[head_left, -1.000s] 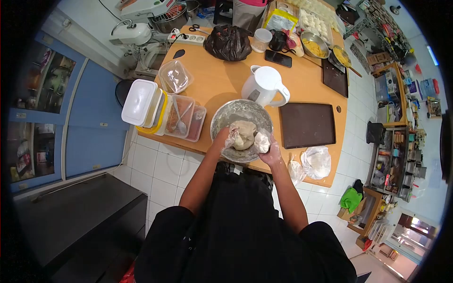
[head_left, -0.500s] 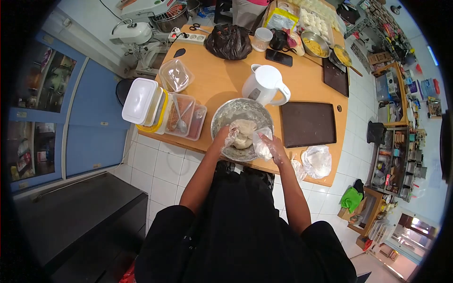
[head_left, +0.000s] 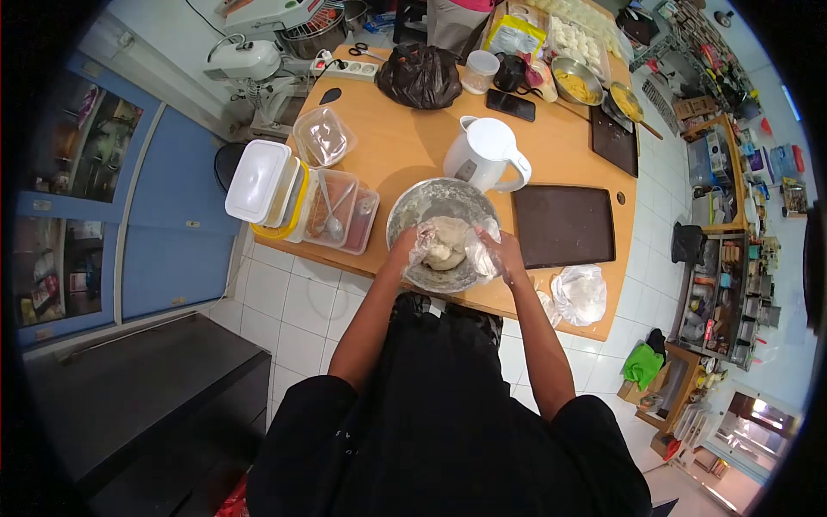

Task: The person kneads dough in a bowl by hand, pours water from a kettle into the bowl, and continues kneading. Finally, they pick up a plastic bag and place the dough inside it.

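A steel mixing bowl [head_left: 412,200], smeared with flour and batter, stands at the table's near edge with a lump of pale dough [head_left: 446,234] inside. My left hand [head_left: 403,250] curls at the dough's left side, thin clear plastic over its fingers. On the opposite side, my right hand [head_left: 508,255] grips crumpled clear plastic [head_left: 484,248] that touches the dough. Plastic and dough partly hide the fingertips of both hands. A white electric kettle [head_left: 484,155] stands just behind the bowl.
Left of the bowl are plastic tubs [head_left: 336,207], one with a spoon. A dark baking tray [head_left: 564,226] and a plastic bag [head_left: 579,295] lie to the right. Farther back are a black bag [head_left: 419,76], a phone [head_left: 511,104] and a steel bowl [head_left: 575,82]. Another person [head_left: 457,21] stands across the table.
My right hand has moved slightly left and up, bringing the crumpled plastic against the dough. My left hand stays at the dough's left side.
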`<state>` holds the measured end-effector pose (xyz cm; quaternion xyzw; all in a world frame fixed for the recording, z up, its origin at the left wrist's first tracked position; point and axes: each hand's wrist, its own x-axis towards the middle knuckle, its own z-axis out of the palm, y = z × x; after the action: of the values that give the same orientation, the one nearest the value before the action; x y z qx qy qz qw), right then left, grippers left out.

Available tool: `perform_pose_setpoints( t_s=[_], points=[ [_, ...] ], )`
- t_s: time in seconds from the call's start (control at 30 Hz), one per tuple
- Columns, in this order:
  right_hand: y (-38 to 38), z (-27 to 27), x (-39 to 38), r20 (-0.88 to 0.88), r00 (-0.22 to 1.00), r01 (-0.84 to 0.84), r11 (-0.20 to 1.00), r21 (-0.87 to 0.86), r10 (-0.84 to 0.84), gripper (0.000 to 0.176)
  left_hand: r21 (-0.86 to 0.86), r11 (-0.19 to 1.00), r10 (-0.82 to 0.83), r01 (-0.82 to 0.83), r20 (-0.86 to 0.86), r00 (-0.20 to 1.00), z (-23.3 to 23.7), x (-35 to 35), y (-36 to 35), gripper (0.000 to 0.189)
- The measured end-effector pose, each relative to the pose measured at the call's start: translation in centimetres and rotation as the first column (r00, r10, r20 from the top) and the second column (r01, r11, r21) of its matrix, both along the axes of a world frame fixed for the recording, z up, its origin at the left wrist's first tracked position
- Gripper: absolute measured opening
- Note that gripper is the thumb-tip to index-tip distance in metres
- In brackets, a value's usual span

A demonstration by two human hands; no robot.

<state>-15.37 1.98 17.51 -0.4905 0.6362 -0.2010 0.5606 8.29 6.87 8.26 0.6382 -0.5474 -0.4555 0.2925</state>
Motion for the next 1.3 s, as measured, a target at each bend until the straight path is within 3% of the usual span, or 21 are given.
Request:
perform_pose_setpoints(
  t_s=[0.07, 0.1, 0.2, 0.27, 0.4, 0.5, 0.6, 0.67, 0.8, 0.9, 1.0, 1.07, 1.17, 1.27, 1.3],
  points=[
    [-0.6, 0.7, -0.2, -0.090, 0.992, -0.089, 0.995, -0.053, 0.084, 0.047, 0.034, 0.999, 0.030, -0.026, -0.144, 0.989, 0.3, 0.3, 0.2, 0.029],
    [-0.7, 1.0, -0.1, -0.134, 0.983, -0.133, 0.988, -0.074, 0.122, 0.047, 0.027, 0.999, 0.020, -0.018, -0.098, 0.995, 0.1, 0.4, 0.3, 0.029],
    [-1.1, -0.2, 0.0, 0.102, 0.995, -0.011, 0.997, -0.076, 0.019, 0.049, -0.006, 1.000, 0.003, -0.003, 0.031, 1.000, -0.1, 0.4, 0.1, 0.031],
    [-1.4, -0.2, 0.3, 0.013, 0.996, -0.082, 0.994, -0.069, 0.083, 0.050, -0.042, 0.999, 0.016, -0.011, 0.119, 0.993, 0.9, 0.4, 0.5, 0.032],
    [-1.8, 1.3, 1.0, -0.243, 0.953, -0.214, 0.970, -0.116, 0.181, 0.052, 0.073, 0.997, 0.010, -0.013, 0.041, 0.999, -0.8, 0.7, 0.1, 0.032],
    [-1.9, 0.5, 1.0, -0.066, 0.995, -0.087, 0.991, -0.097, 0.081, 0.054, 0.084, 0.996, 0.037, -0.038, 0.021, 0.999, -1.5, 0.7, 0.2, 0.033],
    [-2.1, 0.6, 1.4, -0.304, 0.927, -0.278, 0.947, -0.162, 0.220, 0.056, 0.062, 0.997, 0.050, -0.054, 0.063, 0.997, -1.7, 0.9, 0.5, 0.034],
    [-2.3, 1.0, 1.8, -0.298, 0.943, -0.206, 0.963, -0.173, 0.148, 0.055, -0.017, 0.999, 0.035, -0.034, 0.086, 0.996, -0.4, 0.9, 0.4, 0.034],
    [-2.5, -2.8, 2.0, -0.301, 0.949, -0.181, 0.943, -0.279, 0.093, 0.054, 0.094, 0.993, 0.060, -0.068, 0.090, 0.994, 0.4, 0.8, 0.4, 0.032],
    [-2.4, -0.3, 1.9, 0.092, 0.985, -0.138, 0.989, -0.059, 0.143, 0.066, 0.090, 0.994, 0.056, -0.063, 0.080, 0.995, -0.9, 1.2, 0.3, 0.030],
    [-1.3, 2.4, 2.1, 0.241, 0.950, -0.203, 0.979, -0.007, 0.199, 0.069, 0.078, 0.994, 0.083, -0.081, -0.027, 0.996, 0.1, 1.1, 0.5, 0.029],
    [-2.0, -0.1, 1.3, 0.110, 0.966, -0.229, 0.972, -0.052, 0.234, 0.068, 0.156, 0.981, 0.130, -0.115, -0.092, 0.987, -2.8, 1.3, 0.3, 0.028],
    [-2.2, 0.0, 1.1, 0.009, 0.970, -0.241, 0.969, -0.059, 0.242, 0.067, 0.107, 0.989, 0.118, -0.101, -0.162, 0.980, 2.1, 0.9, 1.0, 0.029],
    [-2.4, -0.8, 1.3, -0.145, 0.963, -0.251, 0.955, -0.157, 0.229, 0.059, 0.023, 0.996, 0.090, -0.089, -0.039, 0.995, -2.8, 1.0, 0.7, 0.032],
    [-2.3, -1.4, 1.3, -0.209, 0.954, -0.258, 0.944, -0.204, 0.215, 0.055, 0.024, 0.998, 0.058, -0.059, 0.021, 0.998, -2.0, 1.2, 0.8, 0.032]
  ],
)
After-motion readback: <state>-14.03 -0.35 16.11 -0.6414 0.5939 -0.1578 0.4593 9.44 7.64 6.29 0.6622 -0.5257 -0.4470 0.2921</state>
